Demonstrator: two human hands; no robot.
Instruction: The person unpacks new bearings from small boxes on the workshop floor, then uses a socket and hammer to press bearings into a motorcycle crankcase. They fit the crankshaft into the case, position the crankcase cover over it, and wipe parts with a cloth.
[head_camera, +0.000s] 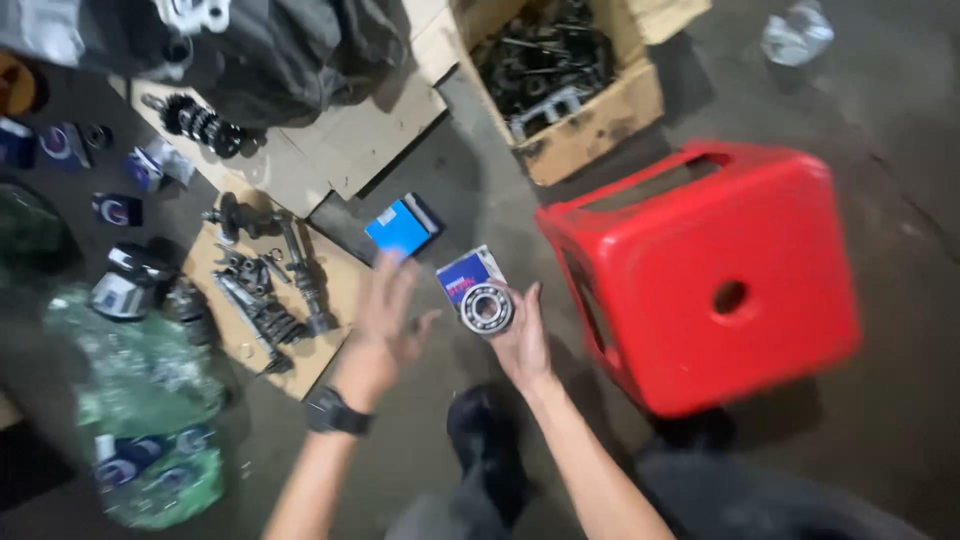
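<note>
My right hand (520, 340) holds a round steel ball bearing (487, 307) together with its small blue, white and red box (466, 274), lifted above the floor. My left hand (385, 325) is open with fingers spread, palm down, just left of the bearing and holding nothing. A black watch (338, 412) is on the left wrist. A blue box (403, 226) lies on the floor just beyond the left fingertips.
A red plastic stool (715, 270) stands at the right. Gear shafts and metal parts (262, 290) lie on cardboard (330, 285) at the left. A cardboard box of dark metal parts (560, 75) sits at the top. Green plastic bags (140, 400) lie at the lower left.
</note>
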